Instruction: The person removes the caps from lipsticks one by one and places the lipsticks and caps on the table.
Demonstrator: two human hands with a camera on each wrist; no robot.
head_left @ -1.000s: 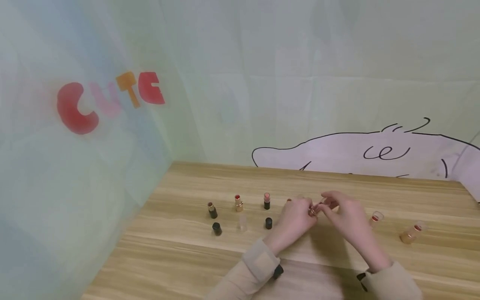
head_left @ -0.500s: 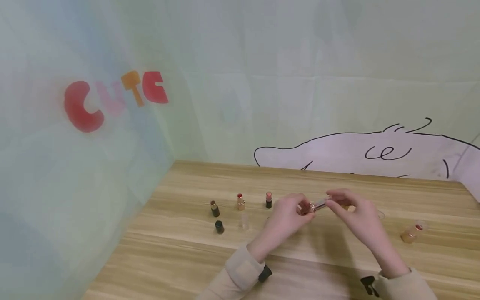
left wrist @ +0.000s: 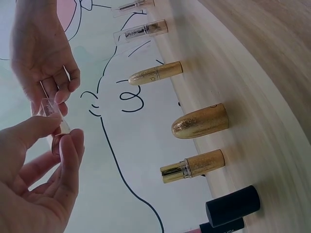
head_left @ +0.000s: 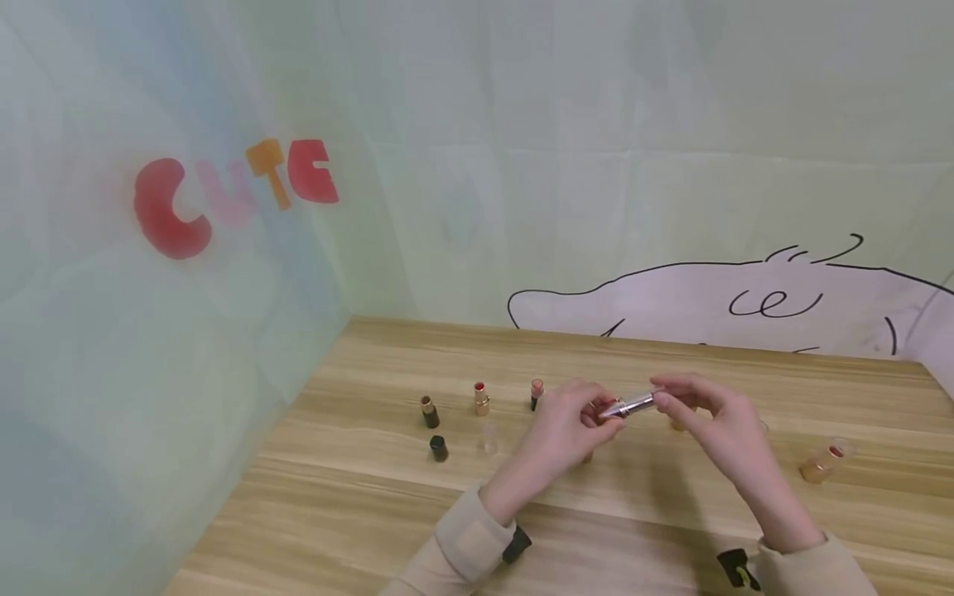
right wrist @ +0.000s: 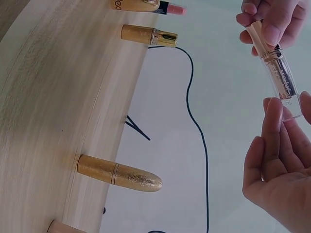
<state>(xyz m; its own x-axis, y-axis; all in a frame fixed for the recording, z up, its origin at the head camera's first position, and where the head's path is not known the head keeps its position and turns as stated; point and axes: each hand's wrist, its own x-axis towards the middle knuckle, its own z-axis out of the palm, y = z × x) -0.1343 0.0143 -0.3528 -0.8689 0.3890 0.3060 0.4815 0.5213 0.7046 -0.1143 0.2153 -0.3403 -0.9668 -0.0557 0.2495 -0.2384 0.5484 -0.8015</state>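
Between my hands, a lipstick lies tilted above the table. My left hand grips its rose-gold base between thumb and fingers. A clear cap surrounds the lipstick's dark, shiny inner tube, and my right hand pinches the far end of that cap with thumb and fingertips. Small lettering shows on the tube in the right wrist view. In the left wrist view the left fingers hide part of the base.
A dark lipstick, a black cap, a red lipstick, a clear cap and a pink lipstick stand left on the wooden table. Right stands a clear-capped lipstick. Gold bullet-shaped lipsticks stand beyond the hands.
My hands have moved slightly apart, the left one shifting left and the right one a little right. More of the lipstick now shows between them.
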